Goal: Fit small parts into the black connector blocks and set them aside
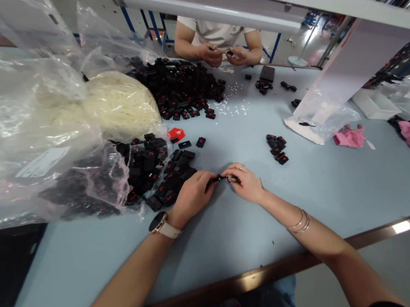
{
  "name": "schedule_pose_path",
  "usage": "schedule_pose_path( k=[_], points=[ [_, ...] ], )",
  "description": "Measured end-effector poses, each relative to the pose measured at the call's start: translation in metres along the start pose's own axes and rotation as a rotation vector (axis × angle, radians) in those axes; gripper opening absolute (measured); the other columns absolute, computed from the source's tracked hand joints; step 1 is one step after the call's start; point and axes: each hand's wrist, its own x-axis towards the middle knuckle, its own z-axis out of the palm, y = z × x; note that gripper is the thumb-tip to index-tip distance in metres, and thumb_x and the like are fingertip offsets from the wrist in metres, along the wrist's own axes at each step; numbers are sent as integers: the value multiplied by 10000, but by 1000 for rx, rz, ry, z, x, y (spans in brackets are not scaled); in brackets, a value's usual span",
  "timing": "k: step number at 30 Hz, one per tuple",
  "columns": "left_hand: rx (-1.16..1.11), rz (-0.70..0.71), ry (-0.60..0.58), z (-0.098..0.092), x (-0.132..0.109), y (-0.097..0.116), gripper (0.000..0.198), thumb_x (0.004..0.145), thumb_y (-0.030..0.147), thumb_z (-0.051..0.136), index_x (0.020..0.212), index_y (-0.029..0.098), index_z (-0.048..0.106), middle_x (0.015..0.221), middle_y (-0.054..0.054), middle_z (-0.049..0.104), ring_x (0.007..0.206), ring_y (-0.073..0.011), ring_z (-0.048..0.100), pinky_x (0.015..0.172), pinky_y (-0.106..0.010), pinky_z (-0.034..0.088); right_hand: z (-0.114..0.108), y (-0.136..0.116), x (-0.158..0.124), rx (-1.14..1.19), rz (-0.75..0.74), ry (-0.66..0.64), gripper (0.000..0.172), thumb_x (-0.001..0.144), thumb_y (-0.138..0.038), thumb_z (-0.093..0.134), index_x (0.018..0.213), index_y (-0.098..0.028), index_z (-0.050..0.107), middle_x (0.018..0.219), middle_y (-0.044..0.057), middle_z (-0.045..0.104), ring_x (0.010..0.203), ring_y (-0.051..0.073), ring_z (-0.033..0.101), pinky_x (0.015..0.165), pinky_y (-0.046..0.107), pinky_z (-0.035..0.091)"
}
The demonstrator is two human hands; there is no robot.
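The small black part (218, 177) is between the left hand (194, 191) and the right hand (247, 183), both pinching it, and seems light and stiff, probably best taken by its edges.

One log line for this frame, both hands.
left hand: holding small black part | right hand: pinching dark item, kind unclear | beyond left hand: black parts pile | beyond right hand: black parts cluster

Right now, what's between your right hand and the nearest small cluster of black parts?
The head view shows only bare tabletop between right hand and cluster.
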Motion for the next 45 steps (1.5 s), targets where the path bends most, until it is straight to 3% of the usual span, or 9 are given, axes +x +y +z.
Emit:
schedule_pose_path(
  k=[4,10,16,20,23,30,33,39,45],
  points=[
    [12,7,-1,0,0,-1,147,903,238,455,922,173,585,851,-71,653,782,-193,623,699,-309,514,-1,-3,0,71,-23,0,302,729,-59,475,946,-208,622,919,38,651,827,153,616,776,285,501],
    [-16,-20,-24,0,-1,-1,157,884,238,464,925,178,603,852,-76,657,790,-201,620,708,-315,509,1,-5,0,82,67,-20,243,772,-132,508,987,-218,579,834,8,666,731,146,620,678,254,495],
    [16,-37,2,0,-1,0,159,892,254,468,936,173,597,858,-80,655,790,-201,621,709,-314,510,0,-4,0,42,46,157,125,830,-214,523,891,-204,631,802,25,665,705,138,608,692,257,488],
    [53,-54,38,2,-2,-3,134,893,247,478,928,178,588,834,-68,644,773,-196,621,696,-307,510,-3,-4,0,-54,-110,-10,120,834,-247,558,824,-209,672,771,19,660,692,124,605,680,234,473],
    [57,-51,37,2,-2,-3,122,889,239,484,922,177,585,835,-69,642,773,-197,622,689,-304,509,-3,-4,-1,-210,-139,-143,99,806,-236,600,845,-226,690,808,14,664,699,126,608,660,230,462],
    [46,-71,17,1,-1,-2,118,880,238,495,918,183,592,851,-72,649,780,-200,622,692,-307,509,0,-3,-1,-288,-136,-231,168,785,-133,589,885,-217,694,851,22,683,721,134,616,658,236,458],
    [36,-59,21,1,-1,-2,128,889,231,482,914,172,593,847,-76,649,781,-199,621,697,-306,506,1,-2,-2,-177,-126,-146,185,781,-102,559,883,-198,681,865,33,682,739,138,621,692,242,475],
    [35,-13,12,1,-1,-1,152,904,258,475,917,162,593,840,-75,656,764,-201,620,690,-311,503,1,3,-2,31,-17,190,200,821,-109,505,903,-188,669,867,52,666,782,154,618,735,264,498],
    [21,19,-9,2,-1,-1,153,907,247,480,956,159,596,854,-77,667,771,-201,629,692,-312,511,0,2,-1,27,-46,175,220,825,-104,499,908,-198,680,893,58,662,791,152,618,737,262,505]
  ],
)
